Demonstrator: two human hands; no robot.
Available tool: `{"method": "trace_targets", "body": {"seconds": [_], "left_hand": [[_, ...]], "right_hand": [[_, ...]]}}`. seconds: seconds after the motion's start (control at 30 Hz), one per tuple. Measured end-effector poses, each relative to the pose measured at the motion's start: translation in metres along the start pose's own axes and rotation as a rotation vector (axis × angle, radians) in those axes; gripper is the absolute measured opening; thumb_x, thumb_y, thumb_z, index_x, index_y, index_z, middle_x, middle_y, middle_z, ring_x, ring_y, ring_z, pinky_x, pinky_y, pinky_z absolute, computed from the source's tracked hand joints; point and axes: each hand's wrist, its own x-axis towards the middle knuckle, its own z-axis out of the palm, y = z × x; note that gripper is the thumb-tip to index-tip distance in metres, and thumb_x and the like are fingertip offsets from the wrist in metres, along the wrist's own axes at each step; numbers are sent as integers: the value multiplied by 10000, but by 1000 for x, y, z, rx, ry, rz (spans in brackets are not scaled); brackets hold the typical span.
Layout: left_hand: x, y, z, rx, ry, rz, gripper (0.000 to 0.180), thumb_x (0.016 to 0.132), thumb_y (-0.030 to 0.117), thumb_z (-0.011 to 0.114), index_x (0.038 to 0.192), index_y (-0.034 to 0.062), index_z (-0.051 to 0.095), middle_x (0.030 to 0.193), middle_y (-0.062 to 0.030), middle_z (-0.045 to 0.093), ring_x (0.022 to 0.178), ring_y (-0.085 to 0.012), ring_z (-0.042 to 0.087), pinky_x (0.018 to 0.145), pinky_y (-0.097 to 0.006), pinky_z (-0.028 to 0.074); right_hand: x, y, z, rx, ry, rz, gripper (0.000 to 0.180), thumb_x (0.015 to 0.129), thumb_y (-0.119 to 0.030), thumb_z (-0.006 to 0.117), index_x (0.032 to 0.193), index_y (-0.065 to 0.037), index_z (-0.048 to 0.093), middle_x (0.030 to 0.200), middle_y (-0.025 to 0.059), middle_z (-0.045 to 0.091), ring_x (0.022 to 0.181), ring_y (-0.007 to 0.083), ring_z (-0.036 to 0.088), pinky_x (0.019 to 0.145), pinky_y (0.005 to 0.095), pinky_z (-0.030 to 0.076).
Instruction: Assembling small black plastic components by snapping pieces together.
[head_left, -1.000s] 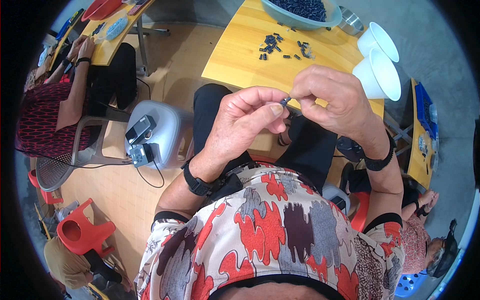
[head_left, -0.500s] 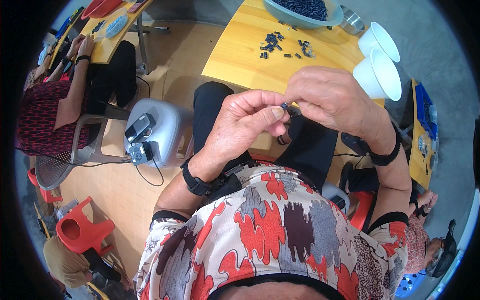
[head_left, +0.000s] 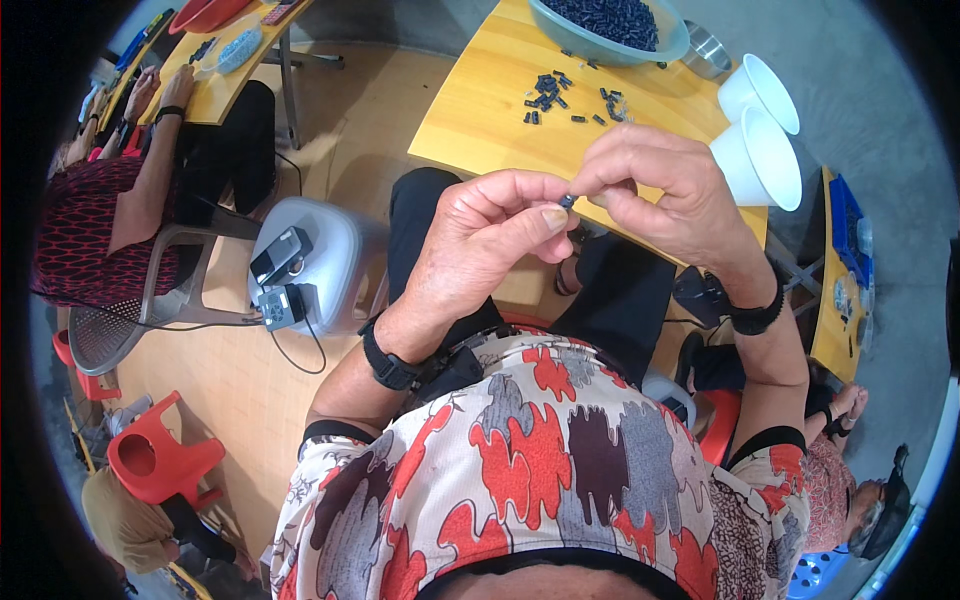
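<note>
Between the thumb and forefinger of my left hand point(head_left: 485, 238) is a small dark cylindrical part point(head_left: 568, 201), held above my lap near the table's front edge. My right hand point(head_left: 668, 195) comes in from the right with thumb and fingers pinched at the part's upper end. Whatever those right fingertips hold, if anything, is too small to make out. Beyond my hands, a loose scatter of similar dark parts point(head_left: 547, 96) lies on the yellow wooden table point(head_left: 480, 112), with tiny clear bits point(head_left: 617, 104) beside some of them.
A translucent bowl point(head_left: 668, 52) full of dark parts stands at the table's far side, by a steel bowl point(head_left: 707, 50). Two white tubs point(head_left: 768, 168) sit on the right. A grey plastic box point(head_left: 345, 262) carries black devices at left. Other people work at tables on both sides.
My right hand has turned slightly and its fingers have drawn a little back, showing more of the dark part. My left hand keeps its pinch. The whole view has shifted slightly.
</note>
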Motion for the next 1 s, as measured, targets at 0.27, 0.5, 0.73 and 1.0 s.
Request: {"method": "trace_targets", "body": {"seconds": [0.27,0.5,0.73,1.0], "left_hand": [[-1,2,-4,-55,-17,9,185,849,62,597,1019,-11,600,863,-75,647,696,-98,625,656,-212,523],[-1,2,-5,-46,-4,19,177,843,56,602,1006,-13,604,858,-77,647,696,-100,624,659,-217,525],[2,-6,-4,-131,2,70,184,868,59,562,1037,-12,580,926,-108,634,765,-145,632,672,-244,534],[6,-11,-1,-222,10,27,187,882,67,534,1043,-23,567,952,-139,626,818,-202,641,678,-279,546]], "right_hand": [[-9,10,24,255,201,102,153,763,51,577,877,-26,642,834,48,621,766,143,595,677,241,470],[-18,14,29,474,231,233,127,826,8,576,947,-7,615,857,17,619,780,64,575,702,197,468],[-24,15,26,549,244,307,131,822,-39,614,948,-4,621,886,16,625,789,65,571,702,202,467],[-29,14,36,338,323,217,117,794,-27,627,909,-12,641,843,45,623,747,101,593,654,207,471]]}}
